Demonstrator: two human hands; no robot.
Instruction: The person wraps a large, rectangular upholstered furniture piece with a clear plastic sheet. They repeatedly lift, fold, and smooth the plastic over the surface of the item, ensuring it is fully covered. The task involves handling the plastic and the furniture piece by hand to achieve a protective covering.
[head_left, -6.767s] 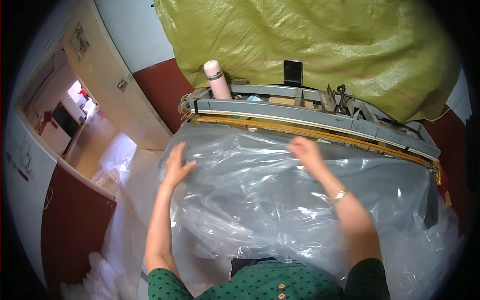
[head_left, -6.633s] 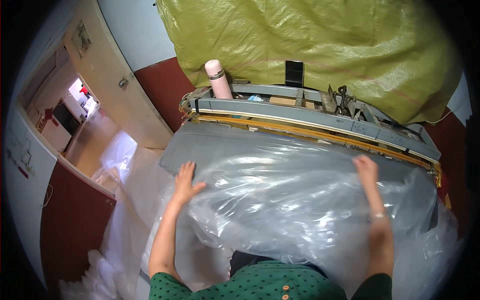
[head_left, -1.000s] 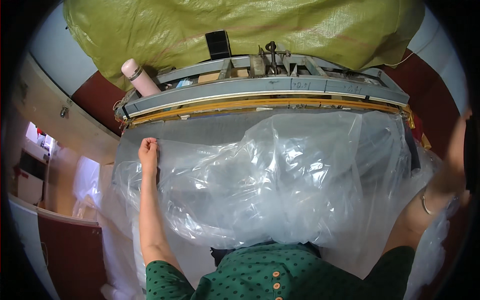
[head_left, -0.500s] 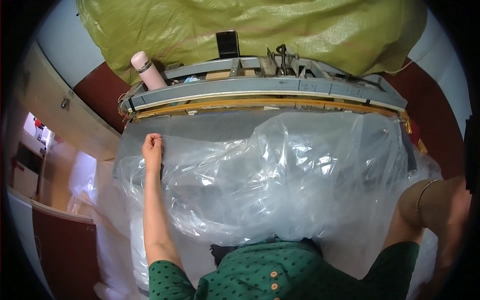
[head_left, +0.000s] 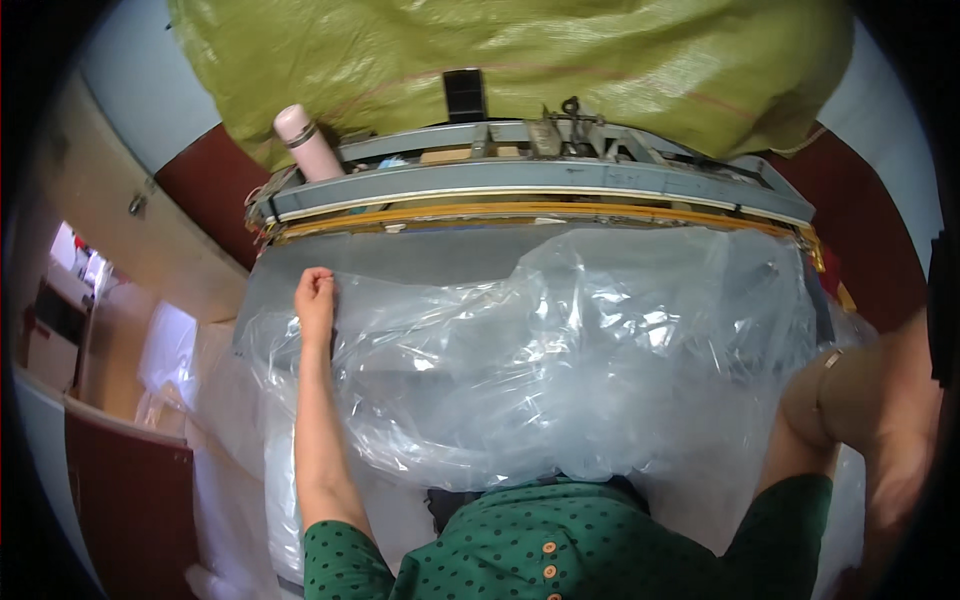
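Olive-green sacking (head_left: 520, 60) hangs behind the grey table (head_left: 400, 268) and its sealing bar (head_left: 540, 185). Seen from the head camera, the left hand (head_left: 315, 295) has its grip pressed together on the clear plastic sheet (head_left: 560, 350) billowing over the table. The right hand (head_left: 895, 490) sits low at the sheet's right edge, its grip unclear. Held by one corner, the slippery sheet could slide off sideways.

Plastic sheet (head_left: 560, 360) on table (head_left: 420, 268)
Sealing bar (head_left: 530, 190) along far edge; bottle (head_left: 305, 140) at far-left corner; sack (head_left: 520, 60) behind.
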